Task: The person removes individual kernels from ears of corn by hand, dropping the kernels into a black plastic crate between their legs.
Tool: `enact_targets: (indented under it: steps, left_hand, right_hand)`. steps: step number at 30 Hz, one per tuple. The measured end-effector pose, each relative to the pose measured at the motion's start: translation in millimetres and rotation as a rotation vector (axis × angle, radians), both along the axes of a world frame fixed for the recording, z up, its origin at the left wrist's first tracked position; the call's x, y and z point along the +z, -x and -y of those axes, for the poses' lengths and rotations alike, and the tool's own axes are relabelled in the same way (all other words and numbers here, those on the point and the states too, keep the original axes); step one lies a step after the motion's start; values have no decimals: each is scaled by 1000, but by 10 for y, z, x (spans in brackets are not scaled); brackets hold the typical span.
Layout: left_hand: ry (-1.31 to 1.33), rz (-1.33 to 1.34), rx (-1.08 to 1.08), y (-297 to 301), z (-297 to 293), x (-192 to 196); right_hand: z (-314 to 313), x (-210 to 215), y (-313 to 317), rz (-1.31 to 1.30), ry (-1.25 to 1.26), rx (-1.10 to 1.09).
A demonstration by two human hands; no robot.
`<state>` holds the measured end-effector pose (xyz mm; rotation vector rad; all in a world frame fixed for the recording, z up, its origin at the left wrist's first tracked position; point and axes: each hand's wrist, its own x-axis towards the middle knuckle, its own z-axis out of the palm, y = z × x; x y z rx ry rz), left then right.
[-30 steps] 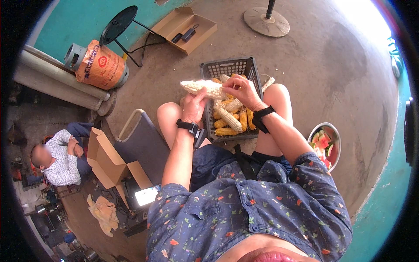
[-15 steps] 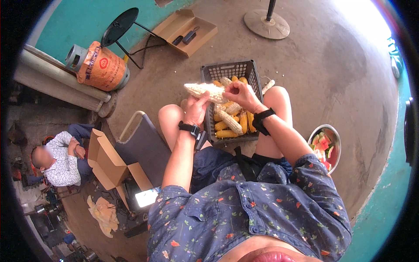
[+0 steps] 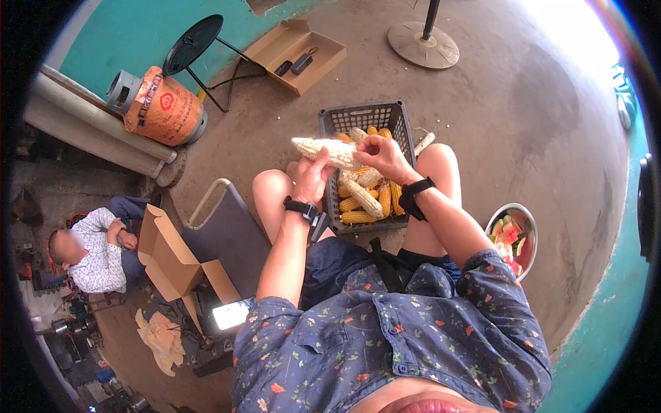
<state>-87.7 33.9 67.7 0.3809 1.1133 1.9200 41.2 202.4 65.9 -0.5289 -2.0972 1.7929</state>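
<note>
A pale, cream-white ear of corn (image 3: pixel 323 149) lies sideways above the near-left part of a black plastic crate (image 3: pixel 329 121). My left hand (image 3: pixel 312 180) is closed around it from below, thumb along its near side. At the ear's right end, the fingers of my right hand (image 3: pixel 385 160) are bent and pinched against the kernels; whether a loose kernel is between them cannot be made out. Inside the crate, between my knees, lie several yellow ears (image 3: pixel 384 198) and pale ears (image 3: pixel 364 199). One more pale ear (image 3: pixel 425 143) rests just outside the crate's right side.
To the right stands a metal bowl (image 3: pixel 533 237) of watermelon pieces. A grey chair (image 3: pixel 224 224), open cardboard box (image 3: pixel 165 255) and lit phone (image 3: pixel 231 315) are at left. Farther off are an orange gas cylinder (image 3: pixel 165 110), black stool (image 3: pixel 193 45), shallow box (image 3: pixel 323 51), round stand base (image 3: pixel 423 47) and a seated person (image 3: pixel 100 251).
The whole view has shifted slightly. Both hands stay on the same ear, and my right fingers have moved only a little at its right end.
</note>
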Motion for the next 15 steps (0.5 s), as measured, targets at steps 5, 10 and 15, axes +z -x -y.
enact_targets:
  steps: [5,10,15]
  left_hand:
    - [21,3,-17,18,12,-22]
    - [35,20,-15,18,8,-30]
    - [21,-6,14,16,-15,-37]
  right_hand:
    - [17,29,-3,13,-72,-11]
    - [34,37,18,1,-53,-39]
    - [13,-11,22,32,-12,-30]
